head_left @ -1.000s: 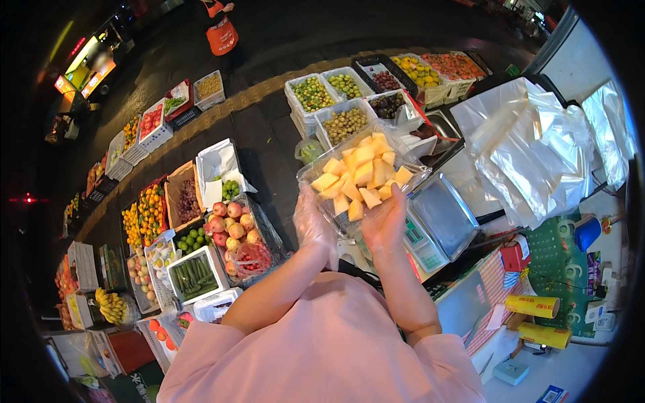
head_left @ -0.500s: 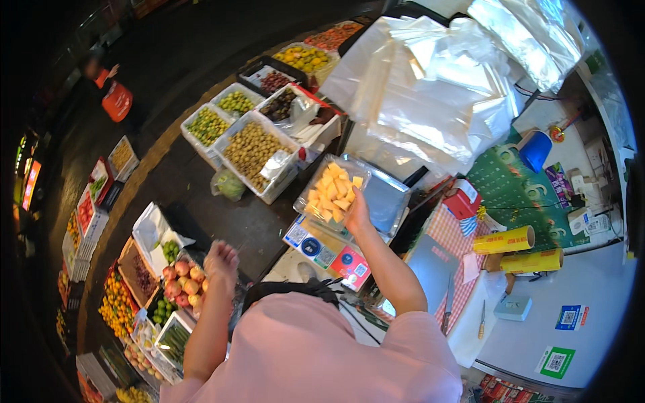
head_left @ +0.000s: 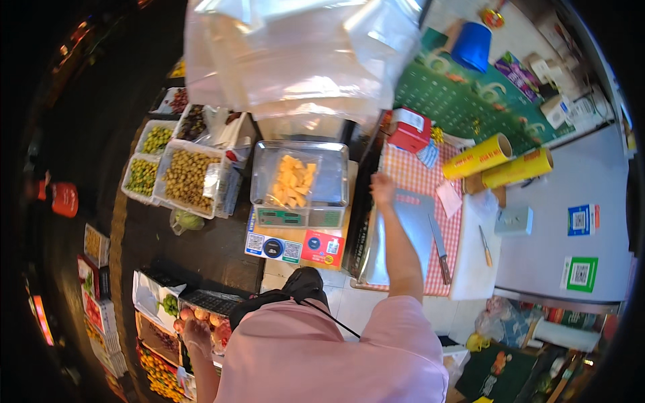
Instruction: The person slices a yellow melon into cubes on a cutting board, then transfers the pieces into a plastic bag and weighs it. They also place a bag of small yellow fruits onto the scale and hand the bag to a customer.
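Note:
Yellow-orange fruit chunks in a clear plastic tub (head_left: 293, 181) rest on the metal pan (head_left: 336, 171) of a weighing scale (head_left: 282, 216), with no hand touching them. My right hand (head_left: 383, 190) is over the upper left edge of a grey flat board (head_left: 403, 228), to the right of the scale; its fingers are blurred and hard to make out. Low on the left, my left hand (head_left: 197, 338) hangs by a heap of round red fruit (head_left: 218, 329). Motion smears its fingers too.
A long knife (head_left: 439, 250) lies along the board on a checked cloth (head_left: 410, 161); a smaller knife (head_left: 485, 246) lies farther right. Two yellow film rolls (head_left: 478, 156) sit beyond. Clear plastic bags (head_left: 302, 60) hang above the scale. Fruit crates (head_left: 191, 178) stand at left.
My right hand has let go of the fruit tub, now on the scale pan, and moved right over the board. The view has turned, and my left hand appears lower.

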Motion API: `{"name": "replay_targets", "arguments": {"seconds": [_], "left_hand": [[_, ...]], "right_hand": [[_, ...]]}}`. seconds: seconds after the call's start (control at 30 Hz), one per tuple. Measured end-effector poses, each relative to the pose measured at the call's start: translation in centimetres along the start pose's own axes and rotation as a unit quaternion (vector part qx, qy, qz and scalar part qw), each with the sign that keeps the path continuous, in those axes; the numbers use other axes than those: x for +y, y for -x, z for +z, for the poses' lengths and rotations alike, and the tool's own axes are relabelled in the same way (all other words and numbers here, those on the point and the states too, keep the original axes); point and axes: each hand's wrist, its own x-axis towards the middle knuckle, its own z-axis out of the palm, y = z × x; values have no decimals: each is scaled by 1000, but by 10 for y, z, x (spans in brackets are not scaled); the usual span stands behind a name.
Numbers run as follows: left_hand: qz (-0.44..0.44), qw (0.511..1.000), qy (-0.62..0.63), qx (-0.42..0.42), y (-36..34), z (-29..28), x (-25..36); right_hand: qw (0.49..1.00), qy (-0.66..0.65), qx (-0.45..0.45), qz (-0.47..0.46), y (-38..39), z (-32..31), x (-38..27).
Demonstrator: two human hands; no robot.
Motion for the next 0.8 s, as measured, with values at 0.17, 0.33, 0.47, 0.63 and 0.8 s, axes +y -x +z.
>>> {"name": "replay_targets", "arguments": {"seconds": [0.17,0.33,0.47,0.63,0.8], "left_hand": [[3,998,-59,11,-5,5,7],[50,996,-71,11,-14,38,9],[21,994,-103,10,-3,83,9],[48,996,-72,-5,25,114,7],[12,999,-30,44,9,82,2]], "right_hand": [[922,364,129,38,-26,-229,36],[908,394,38,137,-18,-242,-11],[841,527,7,125,-51,-270,23],[752,634,-181,-14,-77,-258,0],[862,220,-193,-415,15,-103,-310]]}}
